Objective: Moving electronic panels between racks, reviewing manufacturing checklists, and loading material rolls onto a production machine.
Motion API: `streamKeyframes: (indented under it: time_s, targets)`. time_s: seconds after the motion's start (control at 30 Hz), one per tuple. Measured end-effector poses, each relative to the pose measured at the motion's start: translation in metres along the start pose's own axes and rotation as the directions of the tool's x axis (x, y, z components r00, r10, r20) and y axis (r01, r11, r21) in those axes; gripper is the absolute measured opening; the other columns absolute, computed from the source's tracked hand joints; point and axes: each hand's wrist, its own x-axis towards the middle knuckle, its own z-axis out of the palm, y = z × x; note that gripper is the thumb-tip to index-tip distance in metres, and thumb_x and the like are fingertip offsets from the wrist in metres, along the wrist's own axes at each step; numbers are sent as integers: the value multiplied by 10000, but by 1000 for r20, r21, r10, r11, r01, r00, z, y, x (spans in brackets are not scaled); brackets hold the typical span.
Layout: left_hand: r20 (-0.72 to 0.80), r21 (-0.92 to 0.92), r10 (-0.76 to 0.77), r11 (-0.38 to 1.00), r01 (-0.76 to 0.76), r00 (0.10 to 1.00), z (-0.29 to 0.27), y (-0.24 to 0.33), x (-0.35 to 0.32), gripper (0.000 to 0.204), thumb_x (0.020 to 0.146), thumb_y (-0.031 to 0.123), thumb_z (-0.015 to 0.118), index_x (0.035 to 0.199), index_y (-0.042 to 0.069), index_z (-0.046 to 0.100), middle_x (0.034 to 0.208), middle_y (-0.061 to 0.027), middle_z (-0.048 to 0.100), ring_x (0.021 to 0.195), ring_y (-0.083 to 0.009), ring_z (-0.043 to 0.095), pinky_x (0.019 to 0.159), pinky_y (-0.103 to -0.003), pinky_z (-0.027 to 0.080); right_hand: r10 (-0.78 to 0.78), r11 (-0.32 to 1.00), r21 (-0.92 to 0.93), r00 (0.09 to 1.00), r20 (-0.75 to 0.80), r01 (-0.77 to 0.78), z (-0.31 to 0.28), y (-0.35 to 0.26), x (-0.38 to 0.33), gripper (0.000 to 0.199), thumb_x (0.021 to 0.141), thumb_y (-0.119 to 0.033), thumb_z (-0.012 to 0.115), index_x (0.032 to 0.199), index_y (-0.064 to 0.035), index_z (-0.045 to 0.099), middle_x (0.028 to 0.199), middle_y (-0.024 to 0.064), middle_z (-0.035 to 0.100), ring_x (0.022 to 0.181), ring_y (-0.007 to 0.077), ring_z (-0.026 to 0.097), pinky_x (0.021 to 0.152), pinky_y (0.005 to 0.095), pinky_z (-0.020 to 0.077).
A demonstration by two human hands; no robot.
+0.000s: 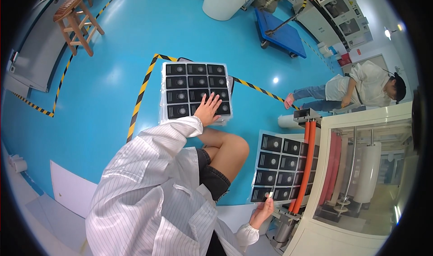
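My left hand (208, 110) lies flat with fingers spread on a stack of clear sheets (194, 90) printed with rows of black panels, each with a pale round mark. Pinched in my right hand (262, 213) is a small slim tool (271, 193), whitish with a dark thin tip; its exact kind is too small to tell. That tip is at the lower edge of another printed sheet (276, 171), which has the same black panels and passes under orange rollers (305, 168) on the machine. Contact between tip and sheet cannot be made out.
The cream machine (361, 120) with a clear window stands at the right. Beyond it a person (361, 87) in a white top leans over. A blue cart (280, 34), a white bin (224, 2) and a wooden stool (76, 25) stand farther off. Striped tape (143, 93) marks the blue floor.
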Motion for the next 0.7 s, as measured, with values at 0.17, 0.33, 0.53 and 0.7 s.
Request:
streamKeyframes:
  time_s: [0.17, 0.33, 0.53, 0.7]
  targets:
    - [70, -24, 47, 999, -46, 996, 1, 4, 2, 511, 850, 392, 482, 1335, 318, 339, 1438, -174, 154, 1317, -404, 115, 973, -659, 136, -34, 999, 13, 999, 29, 33, 10, -1, -4, 231, 873, -211, 562, 934, 10, 588, 878, 34, 602, 725, 70, 532, 603, 183, 423]
    - [172, 127, -67, 991, 45, 983, 8, 27, 10, 520, 852, 354, 493, 1338, 379, 311, 1449, -174, 104, 1311, -450, 57, 926, -712, 120, 18, 999, 39, 997, 74, -21, 10, -1, -11, 193, 884, -178, 543, 950, -1, 580, 966, 58, 611, 865, 95, 547, 815, 222, 410]
    - [234, 55, -96, 995, 86, 968, 5, 33, 6, 700, 762, 530, 552, 1367, 393, 228, 1464, -154, 46, 1322, -431, 7, 933, -708, 100, 23, 999, 43, 994, 102, -27, 11, 0, -16, 207, 884, -187, 545, 959, 1, 586, 958, 54, 610, 870, 95, 540, 813, 222, 408]
    - [233, 127, -100, 989, 71, 967, 3, 32, 5, 751, 739, 594, 538, 1375, 388, 198, 1466, -154, 20, 1324, -422, -5, 941, -702, 92, 25, 1000, 11, 994, 102, -26, 16, -2, -22, 216, 877, -194, 558, 962, 3, 585, 961, 49, 607, 846, 82, 527, 772, 198, 393]
